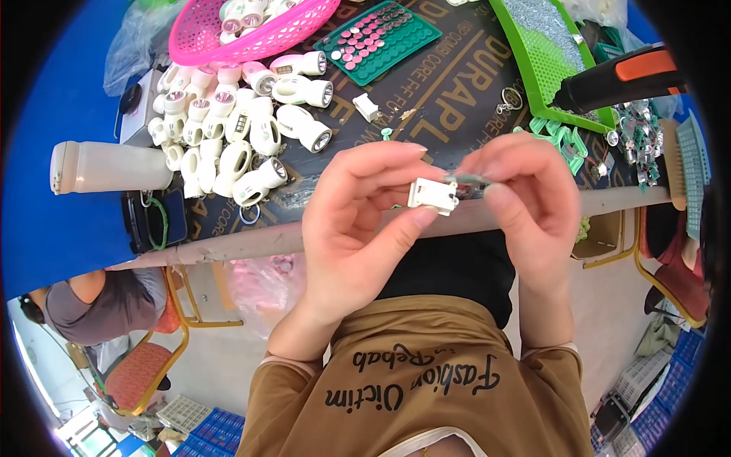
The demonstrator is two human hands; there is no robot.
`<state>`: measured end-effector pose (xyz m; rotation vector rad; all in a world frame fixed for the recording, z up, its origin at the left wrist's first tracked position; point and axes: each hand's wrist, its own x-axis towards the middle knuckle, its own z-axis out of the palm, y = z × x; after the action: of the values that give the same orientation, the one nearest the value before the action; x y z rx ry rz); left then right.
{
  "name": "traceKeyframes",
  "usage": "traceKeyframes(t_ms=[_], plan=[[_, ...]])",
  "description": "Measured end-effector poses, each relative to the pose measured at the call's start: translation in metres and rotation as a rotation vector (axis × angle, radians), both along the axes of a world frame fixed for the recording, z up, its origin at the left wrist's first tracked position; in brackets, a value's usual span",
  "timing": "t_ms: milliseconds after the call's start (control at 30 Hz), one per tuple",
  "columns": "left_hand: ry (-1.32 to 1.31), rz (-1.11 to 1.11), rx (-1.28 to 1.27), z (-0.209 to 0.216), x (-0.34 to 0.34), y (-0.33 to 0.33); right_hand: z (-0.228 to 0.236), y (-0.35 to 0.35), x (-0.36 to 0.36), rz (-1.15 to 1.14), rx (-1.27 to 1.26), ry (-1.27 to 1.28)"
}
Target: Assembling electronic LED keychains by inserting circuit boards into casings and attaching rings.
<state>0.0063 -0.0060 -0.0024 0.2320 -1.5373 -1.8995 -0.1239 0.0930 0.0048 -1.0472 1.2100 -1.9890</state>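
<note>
Between the thumb and fingers of my left hand [354, 221] is a small white plastic housing [428, 196], held above the table's front edge. My right hand [537, 202] pinches a small greenish-grey part [470, 180] against the housing's right end. That part is blurred, and its exact kind cannot be made out. A similar white plastic piece [366, 107] lies on the table beyond my left hand. Further left is a heap of white flashlights [236, 126], some with pinkish lens ends.
A pink basket [205, 46] holding flashlights and a green tray [388, 65] with pink discs stand at the back. On the right are a green basket [533, 84], a black-and-orange tool [620, 78] and circuit parts [640, 141]. A whitish cup [110, 167] lies left; a person [106, 308] sits beyond.
</note>
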Motion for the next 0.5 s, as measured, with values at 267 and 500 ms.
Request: traceKeyframes(t_ms=[267, 500], plan=[[0.033, 0.012, -0.112, 0.000, 0.001, 0.001, 0.004, 0.008, -0.002, -0.169, -0.051, 0.621], [-0.046, 0.181, -0.487, -0.003, 0.002, 0.003, 0.018, 0.008, 0.007, 0.081, 0.264, -0.111]])
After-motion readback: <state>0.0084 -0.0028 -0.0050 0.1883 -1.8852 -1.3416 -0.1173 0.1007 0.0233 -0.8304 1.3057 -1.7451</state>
